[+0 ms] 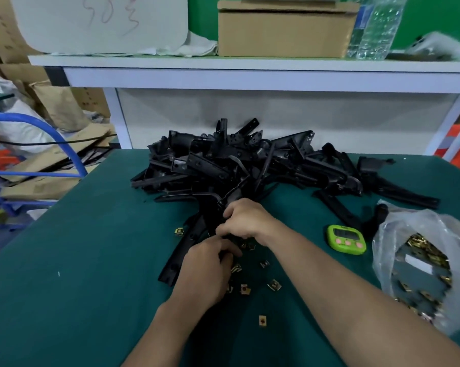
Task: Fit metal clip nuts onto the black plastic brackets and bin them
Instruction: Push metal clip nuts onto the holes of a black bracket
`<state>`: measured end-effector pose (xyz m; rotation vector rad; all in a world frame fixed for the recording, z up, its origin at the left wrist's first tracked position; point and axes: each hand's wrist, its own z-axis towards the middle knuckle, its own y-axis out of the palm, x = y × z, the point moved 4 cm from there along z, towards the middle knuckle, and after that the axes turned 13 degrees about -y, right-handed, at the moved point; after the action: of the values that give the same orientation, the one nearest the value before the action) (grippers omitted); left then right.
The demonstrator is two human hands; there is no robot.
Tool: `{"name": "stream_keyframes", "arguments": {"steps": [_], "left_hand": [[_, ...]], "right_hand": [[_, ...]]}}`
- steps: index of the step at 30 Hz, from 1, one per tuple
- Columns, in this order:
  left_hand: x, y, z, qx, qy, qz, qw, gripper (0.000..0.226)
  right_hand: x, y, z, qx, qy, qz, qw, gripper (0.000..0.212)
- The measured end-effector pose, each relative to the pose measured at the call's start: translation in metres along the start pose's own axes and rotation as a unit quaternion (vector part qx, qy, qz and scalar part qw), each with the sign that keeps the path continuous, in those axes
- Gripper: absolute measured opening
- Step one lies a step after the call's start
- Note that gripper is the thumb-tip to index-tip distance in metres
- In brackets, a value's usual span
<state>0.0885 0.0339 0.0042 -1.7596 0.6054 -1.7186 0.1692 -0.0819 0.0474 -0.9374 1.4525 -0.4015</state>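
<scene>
- Loose brass-coloured clip nuts (262, 321) lie scattered on the green mat (78, 260) between the wrists.
- The left hand (207, 274), fingers curled, pinches the long black bracket (182, 250); whether it also holds a nut is hidden.
- The right hand (246, 221) grips the same bracket, touching the left.
- To the right sit a green timer (346, 239) and a clear bag of clip nuts (414, 226).
- Beyond the hands lies the pile of black brackets (237, 160).
</scene>
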Motion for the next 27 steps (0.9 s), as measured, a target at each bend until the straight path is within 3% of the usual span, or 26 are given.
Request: {"name": "stream_keyframes", "arguments": {"steps": [5,7,10,11,13,15,17,20,21,23,25,27], "left_hand": [[0.001,-0.001,0.0,0.002,-0.019,-0.016,1.0,0.032],[0.002,-0.002,-0.002,-0.003,-0.024,-0.033,0.999,0.036],[0.004,-0.002,-0.007,-0.01,-0.022,-0.043,0.999,0.044],[0.005,-0.003,-0.008,-0.002,-0.022,-0.035,0.999,0.042],[0.007,-0.004,-0.01,0.025,-0.029,-0.007,0.999,0.031],[0.007,-0.009,-0.009,0.055,-0.051,-0.018,0.997,0.031],[0.006,-0.014,-0.008,0.067,-0.076,-0.108,0.989,0.036],[0.012,-0.018,-0.009,0.054,-0.068,-0.238,0.967,0.02],[0.015,-0.018,-0.01,0.035,-0.057,-0.26,0.963,0.028],[0.023,-0.012,-0.013,-0.03,-0.038,-0.327,0.944,0.045],[0.034,-0.005,-0.018,-0.123,-0.029,-0.387,0.913,0.04],[0.041,0.001,-0.023,-0.186,-0.035,-0.425,0.885,0.03]], "right_hand": [[-0.005,0.008,-0.002,-0.009,0.014,-0.109,0.994,0.049],[-0.005,0.01,-0.001,0.02,0.032,-0.088,0.995,0.036],[-0.003,0.002,-0.008,0.15,0.026,0.019,0.988,0.023],[0.0,-0.001,-0.011,0.197,0.017,0.058,0.979,0.033],[0.012,-0.009,-0.017,0.262,0.003,0.174,0.949,0.047],[0.025,-0.014,-0.026,0.284,-0.027,0.332,0.899,0.032],[0.034,-0.015,-0.04,0.259,-0.038,0.445,0.856,0.013],[0.046,-0.006,-0.06,0.185,-0.063,0.533,0.823,0.024],[0.048,-0.002,-0.067,0.153,-0.075,0.537,0.826,0.028],[0.047,0.01,-0.08,0.074,-0.078,0.554,0.826,0.037],[0.043,0.024,-0.092,0.007,-0.079,0.593,0.802,0.045],[0.039,0.034,-0.104,-0.02,-0.099,0.568,0.817,0.051]]}}
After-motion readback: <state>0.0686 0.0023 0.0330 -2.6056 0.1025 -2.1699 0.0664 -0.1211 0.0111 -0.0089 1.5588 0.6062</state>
